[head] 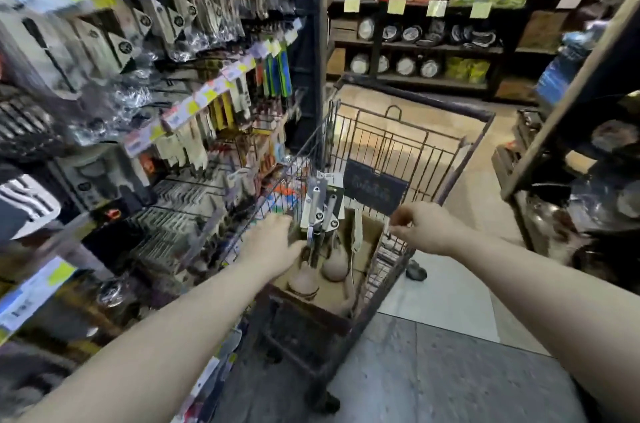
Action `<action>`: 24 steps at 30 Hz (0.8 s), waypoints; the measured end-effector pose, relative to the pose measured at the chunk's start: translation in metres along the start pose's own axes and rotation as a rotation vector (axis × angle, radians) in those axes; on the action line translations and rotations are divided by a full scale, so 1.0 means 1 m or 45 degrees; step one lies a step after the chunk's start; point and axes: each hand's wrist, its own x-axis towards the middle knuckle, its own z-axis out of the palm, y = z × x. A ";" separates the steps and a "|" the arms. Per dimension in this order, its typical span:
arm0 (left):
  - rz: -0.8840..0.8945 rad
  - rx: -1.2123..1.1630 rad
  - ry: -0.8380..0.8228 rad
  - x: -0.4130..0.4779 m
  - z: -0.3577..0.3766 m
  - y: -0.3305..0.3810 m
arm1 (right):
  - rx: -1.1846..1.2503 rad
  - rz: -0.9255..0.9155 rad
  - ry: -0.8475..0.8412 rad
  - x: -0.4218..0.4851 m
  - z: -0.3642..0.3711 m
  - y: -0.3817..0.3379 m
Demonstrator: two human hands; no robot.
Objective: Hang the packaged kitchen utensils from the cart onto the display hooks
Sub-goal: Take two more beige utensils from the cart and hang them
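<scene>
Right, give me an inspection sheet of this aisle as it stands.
Surface: tiled floor; wire cart beside the display.
Job's things: packaged utensils upright in the cart's cardboard box.
Clutter: dark sign inside the cart.
Hands: left hand gripping the utensil packs; right hand at the cart's rim, contact unclear.
Cables: nothing seen.
Surroundings: display hooks left, already crowded; shelves of plates behind.

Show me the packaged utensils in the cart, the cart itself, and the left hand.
packaged utensils [322, 206], head view, on the white backing card
cart [408, 145], head view, on the far wire wall
left hand [273, 246], head view, back of the hand
</scene>
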 end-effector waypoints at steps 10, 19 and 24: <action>-0.188 -0.124 -0.232 0.079 0.071 -0.032 | 0.025 0.049 -0.274 0.128 0.057 0.032; -0.488 -0.238 -0.381 0.147 0.138 -0.041 | 0.010 0.071 -0.660 0.260 0.128 0.073; -0.579 -0.310 -0.522 0.183 0.171 -0.030 | 0.013 0.168 -0.828 0.302 0.186 0.086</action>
